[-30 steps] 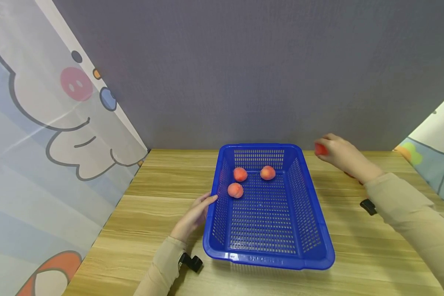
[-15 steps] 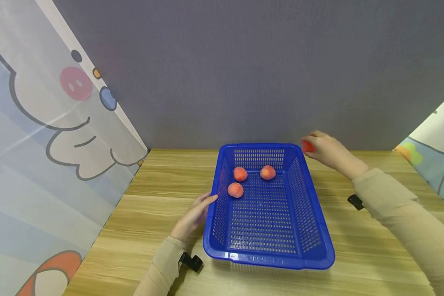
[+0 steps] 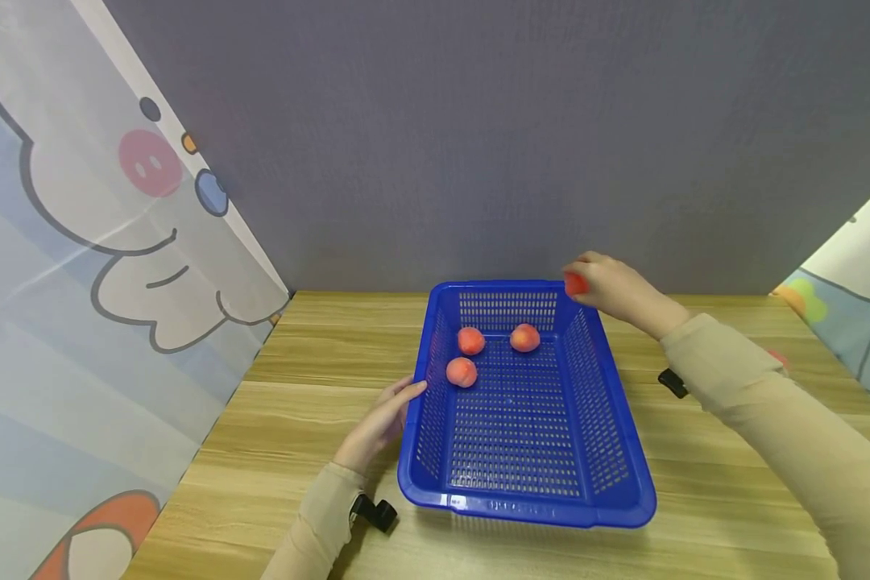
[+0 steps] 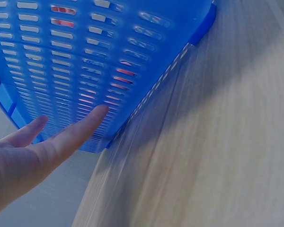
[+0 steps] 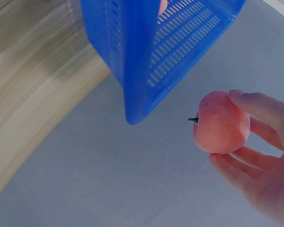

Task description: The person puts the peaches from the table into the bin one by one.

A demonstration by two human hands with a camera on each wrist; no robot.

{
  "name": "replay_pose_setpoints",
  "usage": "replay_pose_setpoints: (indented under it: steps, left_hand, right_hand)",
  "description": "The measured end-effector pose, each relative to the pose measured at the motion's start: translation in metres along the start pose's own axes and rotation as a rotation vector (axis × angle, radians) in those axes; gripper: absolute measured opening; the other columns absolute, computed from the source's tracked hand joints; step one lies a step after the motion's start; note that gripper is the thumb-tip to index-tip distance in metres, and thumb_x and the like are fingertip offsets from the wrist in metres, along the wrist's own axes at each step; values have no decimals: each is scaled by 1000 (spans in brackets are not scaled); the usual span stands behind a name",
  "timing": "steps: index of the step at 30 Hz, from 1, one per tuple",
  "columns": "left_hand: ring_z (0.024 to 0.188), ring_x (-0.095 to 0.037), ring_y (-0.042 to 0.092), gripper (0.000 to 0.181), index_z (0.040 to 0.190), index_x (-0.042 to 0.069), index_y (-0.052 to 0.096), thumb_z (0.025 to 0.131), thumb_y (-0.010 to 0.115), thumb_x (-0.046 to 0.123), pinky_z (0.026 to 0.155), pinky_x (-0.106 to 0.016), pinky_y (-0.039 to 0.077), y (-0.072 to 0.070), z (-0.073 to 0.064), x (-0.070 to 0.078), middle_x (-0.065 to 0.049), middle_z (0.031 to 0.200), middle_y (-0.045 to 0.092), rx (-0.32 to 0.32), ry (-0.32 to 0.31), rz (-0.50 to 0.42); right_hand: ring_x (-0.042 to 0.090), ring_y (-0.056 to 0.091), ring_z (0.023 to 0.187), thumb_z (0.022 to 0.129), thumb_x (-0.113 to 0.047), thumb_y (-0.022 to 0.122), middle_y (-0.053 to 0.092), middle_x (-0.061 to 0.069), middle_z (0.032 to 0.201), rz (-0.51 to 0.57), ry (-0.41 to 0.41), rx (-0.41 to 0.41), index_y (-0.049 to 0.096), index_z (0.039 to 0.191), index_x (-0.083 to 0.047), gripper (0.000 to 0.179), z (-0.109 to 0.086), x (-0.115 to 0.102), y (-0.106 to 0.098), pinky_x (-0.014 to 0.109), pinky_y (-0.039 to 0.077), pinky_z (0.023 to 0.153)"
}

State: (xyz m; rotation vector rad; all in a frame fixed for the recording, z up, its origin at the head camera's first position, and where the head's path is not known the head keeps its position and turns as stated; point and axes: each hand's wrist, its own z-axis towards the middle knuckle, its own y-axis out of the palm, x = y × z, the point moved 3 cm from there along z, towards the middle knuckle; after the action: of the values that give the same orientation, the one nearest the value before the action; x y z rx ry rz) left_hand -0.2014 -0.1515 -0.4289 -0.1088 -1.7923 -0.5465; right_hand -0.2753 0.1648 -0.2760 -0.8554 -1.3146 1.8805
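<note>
A blue perforated plastic basket (image 3: 529,515) stands on the table with three reddish peach-like fruits inside, among them a fruit (image 3: 525,338) near the back wall. My left hand (image 3: 377,423) rests at the basket's left side, thumb at the rim. In the left wrist view its fingers (image 4: 80,130) lie straight along the outside of the slotted wall. Above the basket's back right corner, my right hand (image 3: 612,290) holds a red apple (image 5: 222,123) between thumb and fingertips. The apple's dark stem points toward the basket, and the right wrist view shows it apart from the rim.
The wooden table (image 3: 319,354) runs back to a grey wall (image 3: 435,145). Behind my right sleeve a pinkish-red object (image 3: 777,358) is mostly hidden. A cartoon-printed sheet (image 3: 80,322) hangs at the left.
My right hand has carried the apple leftward and slightly up, from right of the basket to above its back right corner. The pinkish-red object has come into sight behind my sleeve. My left hand stays put.
</note>
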Motion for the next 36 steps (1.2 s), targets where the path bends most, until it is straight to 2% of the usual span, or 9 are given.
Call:
replay_pose_setpoints:
  steps: [17, 28, 36]
  left_hand:
    - [78, -14, 62, 50, 131, -7, 29, 90, 45, 18, 69, -28, 52, -1, 2, 1, -6, 94, 62, -15, 20, -2]
    - [78, -14, 62, 53, 131, -9, 27, 90, 47, 19, 69, -28, 52, -1, 1, 1, -5, 93, 61, -10, 10, 6]
    - [79, -13, 62, 45, 132, -10, 24, 94, 36, 10, 70, -27, 52, 4, -3, 6, -4, 93, 62, -14, 14, 0]
  right_hand:
    - [35, 55, 88, 74, -4, 65, 53, 27, 104, 31, 16, -134, 57, 108, 8, 36, 20, -17, 14, 44, 48, 72]
    - [28, 56, 78, 70, -5, 69, 57, 17, 88, 35, -33, -197, 60, 102, 7, 35, 26, -36, 30, 40, 48, 68]
    - [22, 52, 72, 69, -3, 67, 55, 10, 79, 25, -55, -246, 62, 95, 4, 27, 29, -47, 45, 35, 45, 62]
